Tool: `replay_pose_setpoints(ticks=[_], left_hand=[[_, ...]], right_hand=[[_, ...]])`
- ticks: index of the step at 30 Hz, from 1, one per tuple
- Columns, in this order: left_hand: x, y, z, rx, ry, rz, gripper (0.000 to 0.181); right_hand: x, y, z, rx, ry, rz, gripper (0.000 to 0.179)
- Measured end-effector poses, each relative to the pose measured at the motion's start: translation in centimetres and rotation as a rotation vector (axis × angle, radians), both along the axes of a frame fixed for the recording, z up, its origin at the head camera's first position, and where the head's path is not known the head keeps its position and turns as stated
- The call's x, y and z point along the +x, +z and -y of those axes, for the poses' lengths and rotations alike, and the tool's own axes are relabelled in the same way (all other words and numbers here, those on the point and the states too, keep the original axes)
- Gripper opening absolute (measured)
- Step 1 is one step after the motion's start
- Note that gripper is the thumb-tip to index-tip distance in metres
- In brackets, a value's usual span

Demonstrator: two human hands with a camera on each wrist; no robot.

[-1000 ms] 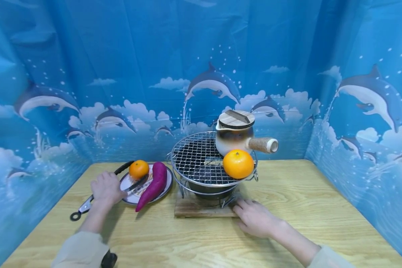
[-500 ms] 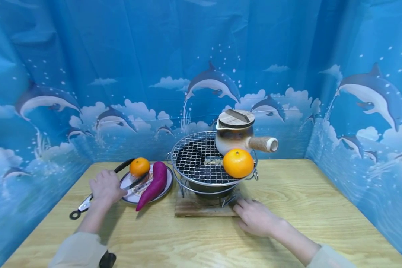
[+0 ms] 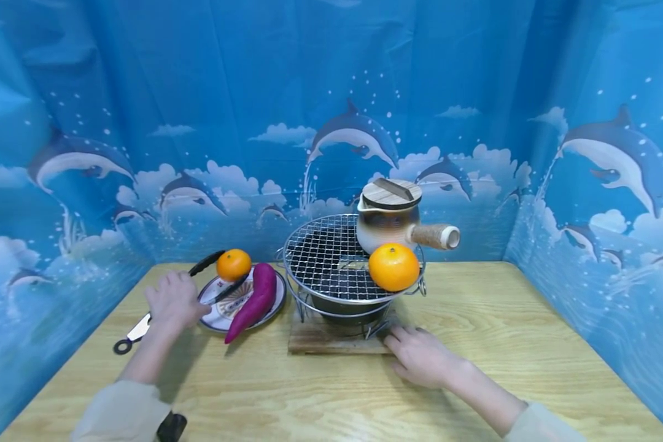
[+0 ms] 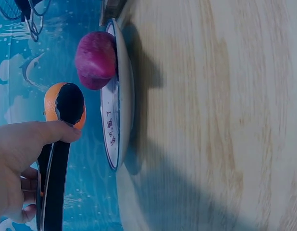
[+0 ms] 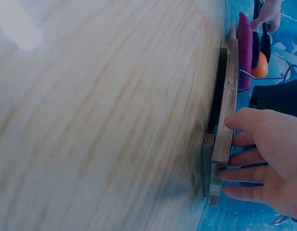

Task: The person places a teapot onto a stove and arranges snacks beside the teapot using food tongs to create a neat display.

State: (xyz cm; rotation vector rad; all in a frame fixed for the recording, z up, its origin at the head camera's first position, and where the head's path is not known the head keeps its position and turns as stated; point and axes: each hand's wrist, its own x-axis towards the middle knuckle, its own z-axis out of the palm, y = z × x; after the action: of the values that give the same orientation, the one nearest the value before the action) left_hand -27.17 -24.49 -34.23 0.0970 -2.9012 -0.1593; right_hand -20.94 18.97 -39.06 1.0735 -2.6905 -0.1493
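Observation:
My left hand grips a pair of black-and-steel tongs, thumb on one arm and fingers on the other. Between the tong tips sits a small orange tangerine, raised above a patterned plate. A purple sweet potato lies across the right side of that plate. My right hand rests its fairly straight fingers on the right end of the wooden board under a round grill, its thumb on the board's near edge.
On the grill's wire mesh stand a lidded clay pot with a rope-wrapped handle pointing right and a larger orange. A blue dolphin-print curtain closes off the wooden table behind and at both sides.
The tangerine has risen off the plate in the tongs, moving slightly up and right, with my left hand lifting a little. My right hand stays at the board.

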Motion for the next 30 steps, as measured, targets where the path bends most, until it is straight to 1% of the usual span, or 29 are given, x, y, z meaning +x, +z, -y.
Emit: replay_pose_setpoints(ticks=[7,13,19,24,30], left_hand=[[0.3,0.6,-0.4,0.001,0.010,0.011,0.078],[0.6,1.0,-0.5,-0.008,0.013,-0.022,0.083],[1.1,1.4,-0.6,-0.015,0.013,-0.045,0.085],[1.4,1.7,-0.8,-0.025,0.011,-0.058,0.084],[2.0,1.9,-1.0,-0.046,-0.011,-0.084,0.080]], right_hand=[[0.0,0.0,0.0,0.002,0.008,-0.013,0.034],[0.0,-0.1,-0.1,-0.010,0.023,-0.025,0.031],[-0.1,0.0,0.0,-0.011,0.022,-0.012,0.031],[-0.1,0.0,0.0,-0.006,0.021,-0.007,0.032],[-0.1,0.1,-0.1,-0.008,0.020,-0.003,0.033]])
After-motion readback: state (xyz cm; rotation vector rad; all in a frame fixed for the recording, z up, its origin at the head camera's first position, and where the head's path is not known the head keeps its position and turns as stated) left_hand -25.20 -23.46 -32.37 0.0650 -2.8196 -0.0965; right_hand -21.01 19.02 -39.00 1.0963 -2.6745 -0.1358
